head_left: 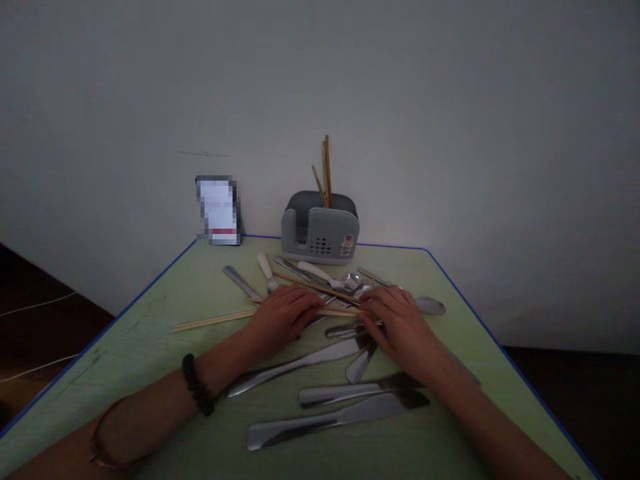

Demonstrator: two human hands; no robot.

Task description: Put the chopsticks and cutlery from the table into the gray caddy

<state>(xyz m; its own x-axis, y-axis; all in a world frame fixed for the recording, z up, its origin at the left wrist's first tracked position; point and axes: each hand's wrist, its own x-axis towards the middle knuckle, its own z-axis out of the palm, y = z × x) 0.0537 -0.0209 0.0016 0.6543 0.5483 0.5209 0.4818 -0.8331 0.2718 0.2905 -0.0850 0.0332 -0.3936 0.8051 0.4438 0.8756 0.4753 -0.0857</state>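
Observation:
My left hand (pixel 287 312) is closed over a pair of pale wooden chopsticks (pixel 213 321), which stick out to its left and lie low over the table. My right hand (pixel 397 323) pinches at their right end, thumb and fingers together. Just behind both hands a brown chopstick (pixel 315 285) lies slanted across the cutlery. A white-handled spoon (pixel 320 272) and another white-handled utensil (pixel 265 267) are beyond them. Several metal knives, among them a front one (pixel 337 419), lie nearer me. A spoon bowl (pixel 431 305) shows right of my right hand.
A grey utensil holder (pixel 320 233) stands against the wall at the back, with several brown chopsticks (pixel 327 170) upright in it. Left of it a phone (pixel 219 210) leans on the wall. The green table (pixel 165 373) has a blue edge.

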